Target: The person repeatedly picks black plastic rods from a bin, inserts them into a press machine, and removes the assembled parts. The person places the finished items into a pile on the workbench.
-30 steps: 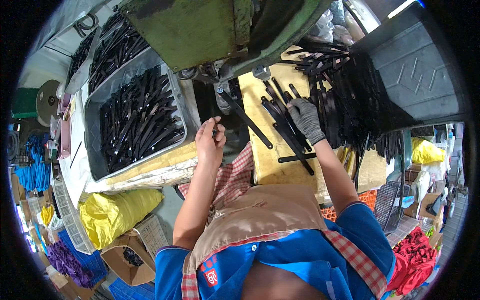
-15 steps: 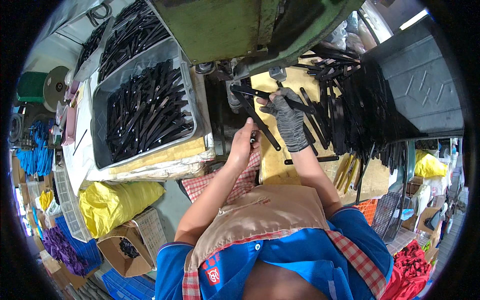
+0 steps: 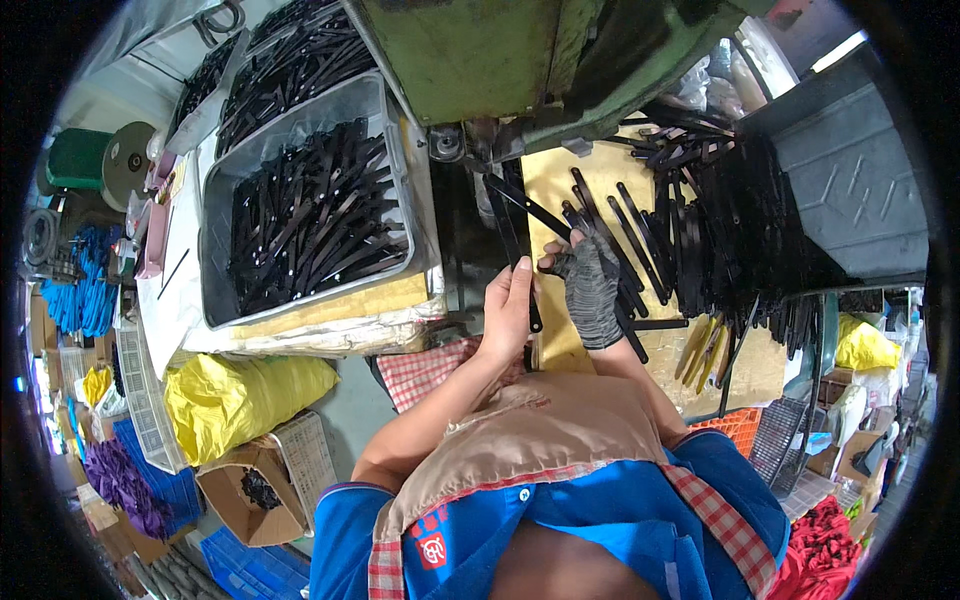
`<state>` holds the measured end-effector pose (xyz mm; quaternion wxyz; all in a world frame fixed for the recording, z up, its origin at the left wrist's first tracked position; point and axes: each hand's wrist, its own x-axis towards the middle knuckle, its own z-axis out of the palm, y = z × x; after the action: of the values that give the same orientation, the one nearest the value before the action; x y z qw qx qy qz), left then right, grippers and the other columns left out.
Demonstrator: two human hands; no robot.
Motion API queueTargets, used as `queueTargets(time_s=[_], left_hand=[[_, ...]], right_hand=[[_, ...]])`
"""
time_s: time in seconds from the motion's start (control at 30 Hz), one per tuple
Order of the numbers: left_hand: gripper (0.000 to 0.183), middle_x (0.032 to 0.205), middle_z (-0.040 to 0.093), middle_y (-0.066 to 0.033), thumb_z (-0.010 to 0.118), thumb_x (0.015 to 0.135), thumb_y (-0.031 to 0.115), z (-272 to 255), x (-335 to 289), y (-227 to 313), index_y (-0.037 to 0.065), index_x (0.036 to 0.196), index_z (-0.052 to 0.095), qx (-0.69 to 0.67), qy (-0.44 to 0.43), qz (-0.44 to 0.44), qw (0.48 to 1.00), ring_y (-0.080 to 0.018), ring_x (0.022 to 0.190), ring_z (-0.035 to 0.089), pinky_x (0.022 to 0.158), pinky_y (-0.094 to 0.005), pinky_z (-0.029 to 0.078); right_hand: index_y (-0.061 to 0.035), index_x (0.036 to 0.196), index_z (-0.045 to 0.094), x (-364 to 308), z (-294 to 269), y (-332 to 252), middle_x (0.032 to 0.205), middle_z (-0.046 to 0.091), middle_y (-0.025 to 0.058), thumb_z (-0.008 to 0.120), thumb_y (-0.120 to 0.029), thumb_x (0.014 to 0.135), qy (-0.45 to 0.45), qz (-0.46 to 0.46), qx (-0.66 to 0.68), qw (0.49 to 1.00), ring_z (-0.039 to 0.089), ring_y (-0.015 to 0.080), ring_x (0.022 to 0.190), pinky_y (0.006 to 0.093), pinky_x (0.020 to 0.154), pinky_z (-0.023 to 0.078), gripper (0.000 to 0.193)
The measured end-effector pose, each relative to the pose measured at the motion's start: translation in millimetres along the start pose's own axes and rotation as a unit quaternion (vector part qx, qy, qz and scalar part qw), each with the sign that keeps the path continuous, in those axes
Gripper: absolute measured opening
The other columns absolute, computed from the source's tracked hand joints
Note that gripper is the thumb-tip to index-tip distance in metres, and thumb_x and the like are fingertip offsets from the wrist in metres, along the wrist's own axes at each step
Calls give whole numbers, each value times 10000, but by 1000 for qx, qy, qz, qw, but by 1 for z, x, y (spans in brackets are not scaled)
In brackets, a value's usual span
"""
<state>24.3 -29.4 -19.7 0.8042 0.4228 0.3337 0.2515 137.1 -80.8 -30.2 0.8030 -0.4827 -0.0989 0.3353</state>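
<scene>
Bare, with thumb and fingers pinched, my left hand (image 3: 508,305) grips a flat black strip (image 3: 507,230) whose rounded lower end sticks out below the fingers. My right hand (image 3: 590,285), in a grey striped glove with bare fingertips, is closed around a second black strip (image 3: 541,213). The two strips spread from each other like a V, their far ends close together under the green machine (image 3: 450,60). Whether they are joined there I cannot tell. Several loose black strips (image 3: 640,240) lie on the yellowish board (image 3: 555,345) beside my right hand.
A grey bin (image 3: 408,200) full of black strips stands to the left, with more full bins behind. At the right, a tipped dark bin (image 3: 850,190) spills strips onto the board. Yellow-handled pliers (image 3: 700,345) lie near the board's front. A yellow sack (image 3: 245,400) sits lower left.
My right hand has come down and nearer, its strip drawn toward me. My left hand has shifted slightly right and now pinches the other strip. The view has shifted a little.
</scene>
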Motion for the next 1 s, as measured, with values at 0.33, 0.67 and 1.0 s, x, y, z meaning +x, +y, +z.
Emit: queueTargets(time_s=[0.33,0.67,1.0], left_hand=[[368,631,508,11,418,1012,350,-44,14,55,82,781,517,49,88,191,976,-88,551,442,504,-244,338],[257,1072,623,-186,480,950,74,-70,22,40,-64,1165,505,-165,-7,-80,983,-93,692,494,539,-195,393],[128,752,640,-88,644,903,129,-45,46,69,10,905,596,-92,-15,-17,995,-40,475,407,405,-184,281]], right_hand=[[-49,1016,583,40,-84,-38,965,611,140,746,-310,771,8,-204,-720,663,599,330,876,400,789,491,394],[-29,939,629,74,-100,-39,777,645,58,662,-156,880,42,-168,-366,914,609,120,610,244,574,483,144],[-72,959,543,54,43,-18,885,629,64,659,-108,882,-92,-52,24,994,696,248,819,330,679,586,144]])
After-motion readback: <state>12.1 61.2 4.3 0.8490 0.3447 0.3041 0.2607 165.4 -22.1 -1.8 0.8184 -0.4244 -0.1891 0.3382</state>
